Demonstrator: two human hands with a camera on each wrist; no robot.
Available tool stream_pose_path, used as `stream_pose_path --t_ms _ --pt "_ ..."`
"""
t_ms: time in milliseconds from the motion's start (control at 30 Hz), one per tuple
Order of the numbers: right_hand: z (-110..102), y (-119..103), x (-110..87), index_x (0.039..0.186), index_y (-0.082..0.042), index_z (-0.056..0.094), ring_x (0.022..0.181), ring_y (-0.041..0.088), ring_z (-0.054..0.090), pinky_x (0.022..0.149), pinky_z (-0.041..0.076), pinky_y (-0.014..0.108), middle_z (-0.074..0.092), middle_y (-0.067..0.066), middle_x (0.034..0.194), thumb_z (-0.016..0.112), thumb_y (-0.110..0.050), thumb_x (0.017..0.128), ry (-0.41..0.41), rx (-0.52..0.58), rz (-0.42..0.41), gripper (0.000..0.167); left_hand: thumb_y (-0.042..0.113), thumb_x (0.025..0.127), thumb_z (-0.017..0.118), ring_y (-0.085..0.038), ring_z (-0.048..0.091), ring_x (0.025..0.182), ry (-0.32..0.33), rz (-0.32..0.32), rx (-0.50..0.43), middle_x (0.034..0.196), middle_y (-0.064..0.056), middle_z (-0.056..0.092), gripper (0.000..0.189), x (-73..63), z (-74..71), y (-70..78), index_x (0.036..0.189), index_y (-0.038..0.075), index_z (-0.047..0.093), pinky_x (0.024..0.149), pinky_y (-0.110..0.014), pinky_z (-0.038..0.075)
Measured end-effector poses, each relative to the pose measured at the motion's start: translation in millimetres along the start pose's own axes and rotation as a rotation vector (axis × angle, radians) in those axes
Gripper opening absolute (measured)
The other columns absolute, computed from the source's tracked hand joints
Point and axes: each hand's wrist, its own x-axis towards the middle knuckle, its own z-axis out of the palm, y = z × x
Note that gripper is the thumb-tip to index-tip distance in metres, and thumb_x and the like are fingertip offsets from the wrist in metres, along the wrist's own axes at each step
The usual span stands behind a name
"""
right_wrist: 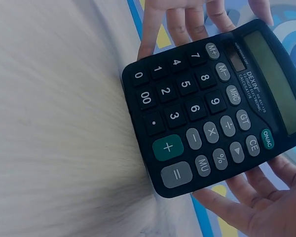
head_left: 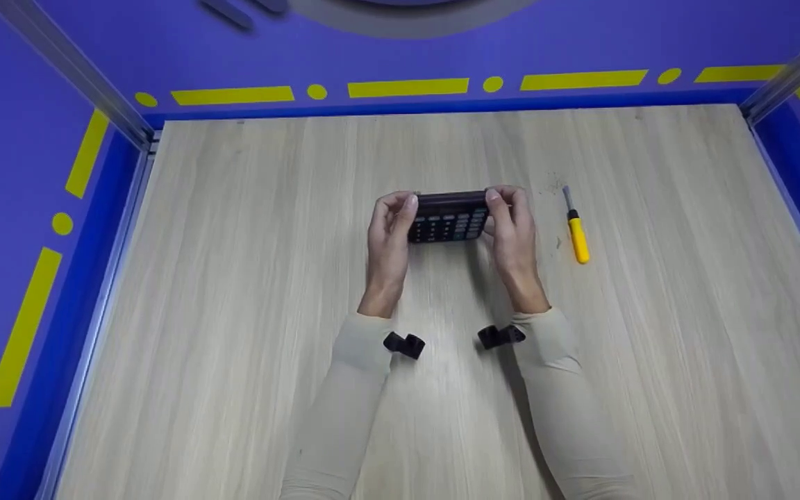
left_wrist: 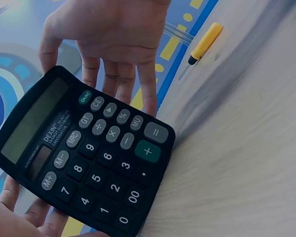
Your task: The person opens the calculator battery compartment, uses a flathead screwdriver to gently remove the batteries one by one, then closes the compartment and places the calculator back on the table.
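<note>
A black calculator [head_left: 447,217] with grey and green keys is held up between both hands, its keys and screen facing the person. My left hand [head_left: 389,232] grips its left edge, thumb near the upper corner and fingers behind. On the opposite edge my right hand [head_left: 511,229] holds it the same way. In the left wrist view the calculator [left_wrist: 96,153] shows a blank screen [left_wrist: 37,121]. The right wrist view has the calculator [right_wrist: 207,108] tilted, its lower edge close over the table.
A screwdriver [head_left: 578,236] with a yellow handle lies on the wooden table [head_left: 233,292], right of the right hand. Some small dark specks [head_left: 554,182] are near its tip. Blue panels [head_left: 400,59] with yellow marks stand behind and at both sides.
</note>
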Motion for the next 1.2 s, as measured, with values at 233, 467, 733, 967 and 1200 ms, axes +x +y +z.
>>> stream_pose_path --t_ms 233,467,733,967,1200 --pt "-0.6 -0.4 1.0 0.128 -0.003 0.057 0.109 0.023 0.058 0.098 0.054 0.047 0.059 0.012 0.118 0.045 -0.048 0.108 -0.022 -0.008 0.053 0.050 0.036 0.108 0.058 -0.018 0.057 0.125 -0.008 0.001 0.005 0.135 -0.005 0.062 0.042 0.2 -1.8 -1.9 0.139 0.007 0.058 0.109 -0.033 0.044" --pt "-4.4 -3.9 3.5 0.123 -0.005 0.057 0.108 0.027 0.063 0.103 0.054 0.051 0.063 0.014 0.114 0.043 -0.055 0.110 -0.035 -0.017 0.111 0.054 0.039 0.104 0.061 -0.020 0.059 0.121 -0.016 -0.058 0.004 0.130 -0.008 0.064 0.048 1.6 -4.1 3.2 0.140 0.006 0.059 0.107 -0.034 0.046" --pt "-11.7 -7.0 4.2 0.128 -0.005 0.057 0.105 0.028 0.063 0.092 0.053 0.039 0.062 0.013 0.118 0.043 -0.060 0.109 -0.050 -0.146 0.140 0.060 0.051 0.101 0.059 -0.019 0.057 0.125 -0.032 -0.075 0.198 0.135 -0.004 0.062 0.057 4.7 -9.9 9.7 0.141 0.011 0.062 0.107 -0.038 0.045" --pt "-13.3 -9.1 4.4 0.129 -0.007 0.060 0.098 0.043 0.062 0.081 0.055 0.047 0.062 0.013 0.113 0.041 -0.067 0.107 -0.070 -0.169 0.157 0.067 0.059 0.101 0.058 -0.017 0.061 0.116 -0.041 -0.091 0.316 0.124 0.000 0.068 0.055 5.4 -16.6 11.6 0.132 0.016 0.072 0.099 -0.037 0.050" --pt "-12.6 -8.5 4.2 0.125 -0.006 0.063 0.098 0.043 0.062 0.083 0.055 0.055 0.063 0.015 0.109 0.039 -0.067 0.107 -0.087 -0.175 0.176 0.068 0.059 0.101 0.057 -0.016 0.062 0.115 -0.046 -0.101 0.362 0.124 0.000 0.070 0.054 4.9 -19.7 12.6 0.131 0.017 0.074 0.097 -0.036 0.051"
